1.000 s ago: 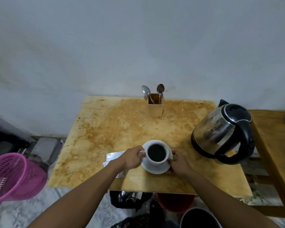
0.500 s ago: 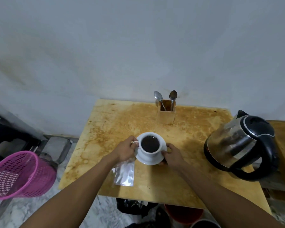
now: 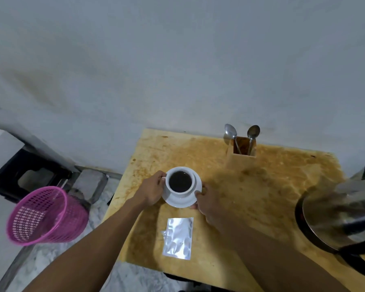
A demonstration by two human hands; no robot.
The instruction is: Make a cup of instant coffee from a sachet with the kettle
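Observation:
A white cup (image 3: 180, 180) full of dark coffee stands on a white saucer (image 3: 182, 200) on the stained wooden table (image 3: 272, 186). My left hand (image 3: 153, 189) grips the cup's handle on its left side. My right hand (image 3: 208, 202) holds the saucer's right rim with its fingertips. A silver sachet (image 3: 178, 238), torn at its left edge, lies flat on the table in front of the saucer, between my forearms. The steel kettle (image 3: 343, 216) with a black handle stands at the right edge of the view, partly cut off.
A wooden holder (image 3: 241, 152) with two spoons (image 3: 232, 133) stands at the table's back edge by the wall. A pink mesh basket (image 3: 44, 216) sits on the floor to the left, with a black stool (image 3: 23, 175) behind it.
Both hands have slid the cup and saucer away from the table's front edge toward the middle left. The sachet, first partly under my left hand, now lies uncovered. The view has shifted left.

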